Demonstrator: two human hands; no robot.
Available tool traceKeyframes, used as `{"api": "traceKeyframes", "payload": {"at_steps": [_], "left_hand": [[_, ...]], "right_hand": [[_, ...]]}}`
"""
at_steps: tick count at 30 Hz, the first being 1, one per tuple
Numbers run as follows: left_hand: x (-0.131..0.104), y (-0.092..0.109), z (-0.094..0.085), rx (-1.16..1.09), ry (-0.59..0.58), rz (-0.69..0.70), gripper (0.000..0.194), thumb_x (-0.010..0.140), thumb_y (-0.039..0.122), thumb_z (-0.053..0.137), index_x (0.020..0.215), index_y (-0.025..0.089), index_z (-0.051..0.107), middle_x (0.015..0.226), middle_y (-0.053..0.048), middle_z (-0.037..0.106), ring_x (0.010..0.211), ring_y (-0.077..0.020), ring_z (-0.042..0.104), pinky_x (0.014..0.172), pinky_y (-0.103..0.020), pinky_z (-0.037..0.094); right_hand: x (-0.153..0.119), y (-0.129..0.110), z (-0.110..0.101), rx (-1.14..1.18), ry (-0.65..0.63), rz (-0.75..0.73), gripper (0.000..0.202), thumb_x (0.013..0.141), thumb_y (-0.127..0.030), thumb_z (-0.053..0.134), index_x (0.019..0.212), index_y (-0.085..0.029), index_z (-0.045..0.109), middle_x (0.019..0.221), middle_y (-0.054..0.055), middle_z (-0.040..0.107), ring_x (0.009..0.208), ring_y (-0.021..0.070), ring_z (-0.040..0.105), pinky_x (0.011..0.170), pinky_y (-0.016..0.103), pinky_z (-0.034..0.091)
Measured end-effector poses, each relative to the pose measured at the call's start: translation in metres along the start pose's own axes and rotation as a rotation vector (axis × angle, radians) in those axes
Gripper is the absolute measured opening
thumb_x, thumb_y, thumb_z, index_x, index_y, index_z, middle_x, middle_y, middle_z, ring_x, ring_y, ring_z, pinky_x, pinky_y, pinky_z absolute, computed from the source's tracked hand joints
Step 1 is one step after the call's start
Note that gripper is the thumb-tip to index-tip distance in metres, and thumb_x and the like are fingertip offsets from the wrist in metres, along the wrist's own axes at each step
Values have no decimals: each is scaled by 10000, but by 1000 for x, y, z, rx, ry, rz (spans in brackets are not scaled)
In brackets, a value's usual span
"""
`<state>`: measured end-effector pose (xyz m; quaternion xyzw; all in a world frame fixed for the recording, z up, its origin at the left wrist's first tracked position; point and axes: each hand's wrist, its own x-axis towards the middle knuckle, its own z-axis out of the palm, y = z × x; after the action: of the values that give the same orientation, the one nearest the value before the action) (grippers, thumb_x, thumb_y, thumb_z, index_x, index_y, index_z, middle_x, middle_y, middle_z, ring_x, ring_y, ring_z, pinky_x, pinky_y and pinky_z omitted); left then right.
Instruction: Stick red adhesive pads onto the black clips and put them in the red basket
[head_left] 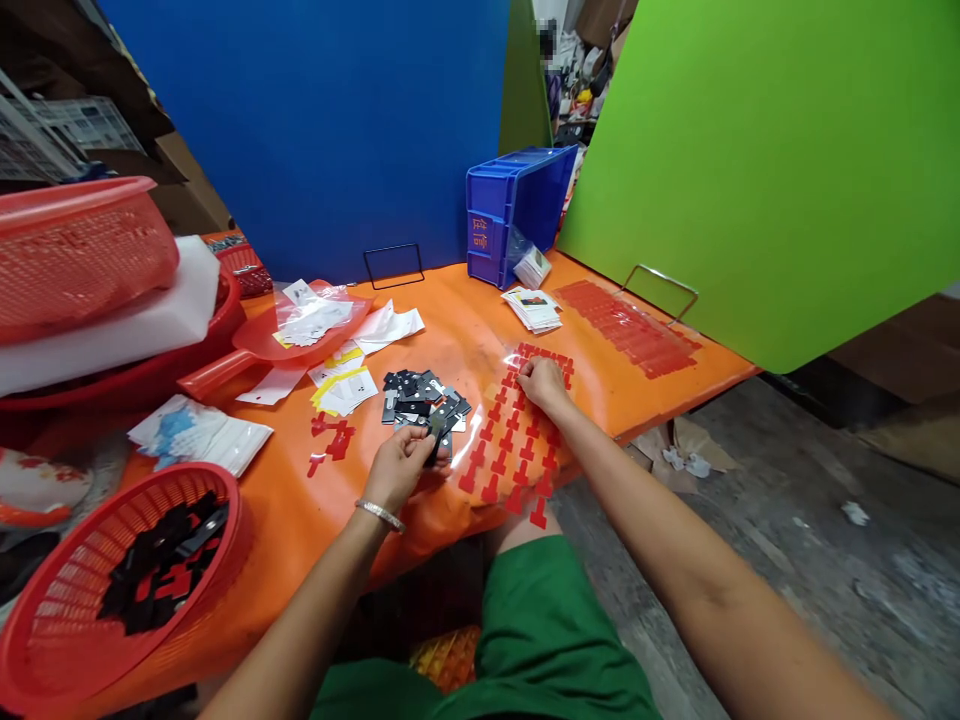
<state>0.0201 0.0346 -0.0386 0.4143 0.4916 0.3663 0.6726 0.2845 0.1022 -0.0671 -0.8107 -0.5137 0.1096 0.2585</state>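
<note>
My left hand pinches a small flat black piece between thumb and fingers. It is at the near edge of a pile of flat black and grey pieces, some with round spots. My right hand is closed, fingertips together, over the far part of several rows of red T-shaped pieces laid out on the orange table. What its fingertips hold, if anything, is too small to make out. A few loose red pieces lie left of the black pile.
A red basket holding black and red pieces stands at front left. Behind are a red scoop with bagged cards, more cards and a blue crate. Red sheets lie far right, by a green panel.
</note>
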Motion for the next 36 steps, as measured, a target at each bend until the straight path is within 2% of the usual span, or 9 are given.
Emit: {"api": "traceKeyframes", "payload": {"at_steps": [5,9,15,19,23,26,28,31,36], "left_hand": [[41,20,51,-38,4,-10,125,809,168,580,782,148,459,652,-21,642,556,-112,636,599,-253,543],[80,24,91,-40,-38,-63,112,810,140,580,761,136,479,727,-42,640,571,-105,631,627,-264,541],[119,19,118,-8,-33,-133,109,836,129,546,733,126,510,632,-9,590,556,-82,587,652,-250,526],[128,12,120,15,1,-158,112,847,164,556,754,103,541,648,-7,582,566,-78,575,596,-221,508],[130,9,124,23,46,-156,106,856,187,551,792,103,555,689,8,587,571,-78,567,556,-219,496],[126,12,127,19,74,-137,117,832,163,575,734,103,552,629,7,579,534,-73,560,567,-212,489],[117,18,123,2,93,-110,136,806,140,599,688,113,538,585,6,573,516,-70,568,591,-204,489],[88,27,104,-33,86,-78,134,779,116,618,673,115,536,581,-12,600,521,-89,601,612,-221,509],[8,16,40,-81,49,-91,108,708,87,681,742,94,579,678,-80,677,587,-143,656,607,-260,550]], "right_hand": [[-14,0,4,-12,90,-79,159,775,-137,496,782,-150,655,912,102,608,893,230,539,802,316,405],[-17,0,9,13,133,-122,171,768,-122,465,761,-144,634,886,114,587,888,245,514,820,345,389],[-11,5,11,126,160,-125,120,680,-98,502,739,-163,584,836,84,571,831,226,499,783,349,394],[-12,10,7,260,151,-148,70,674,-127,502,645,-185,529,735,39,563,757,190,504,733,312,405],[-13,17,1,433,189,-133,50,736,-210,469,705,-187,502,705,15,558,667,153,511,646,273,424],[-20,16,-7,565,232,-100,90,753,-267,473,749,-180,497,698,9,549,629,139,505,595,259,426],[-30,9,-14,699,190,-87,109,720,-283,537,737,-179,509,676,-5,539,603,128,499,567,249,421],[-55,-7,-22,906,38,-63,192,644,-293,657,729,-182,527,637,-29,530,563,114,489,532,236,407],[-109,-35,-18,996,-204,-57,235,614,-285,708,709,-196,513,581,-52,505,494,91,443,449,205,342]]}}
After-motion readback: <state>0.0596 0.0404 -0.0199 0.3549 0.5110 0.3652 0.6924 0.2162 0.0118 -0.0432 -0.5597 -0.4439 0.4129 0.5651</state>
